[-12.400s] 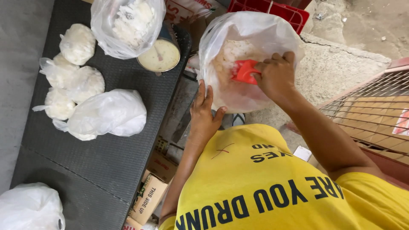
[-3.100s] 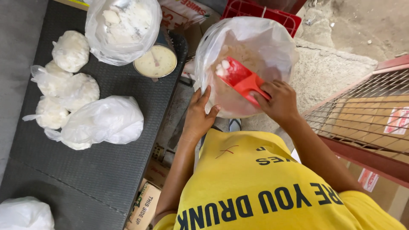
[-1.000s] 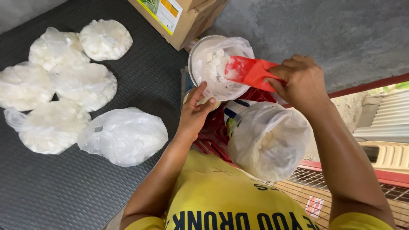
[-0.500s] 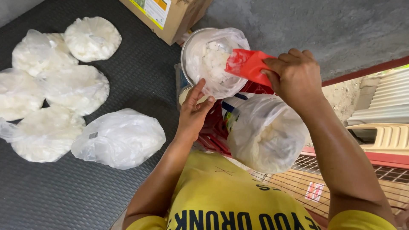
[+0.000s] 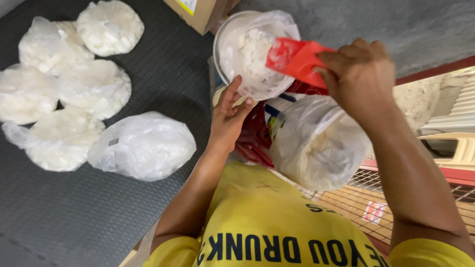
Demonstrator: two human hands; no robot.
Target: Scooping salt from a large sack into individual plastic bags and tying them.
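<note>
A red scoop (image 5: 296, 59) is held over the lined bowl (image 5: 253, 52), its mouth tipped against the white chunks inside; the right hand (image 5: 358, 74) is closed tightly around its handle. Half a second ago the scoop was raised a little farther from the bowl's contents. The bowl's plastic liner is pinched at its near rim by the left hand (image 5: 228, 116), fingers together on the film, as before. Just right of the bowl and below it, a large open bag (image 5: 316, 143) hangs. Left of the bowl, filled white bags (image 5: 143, 146) lie on the dark mat (image 5: 74, 212), unmoved.
</note>
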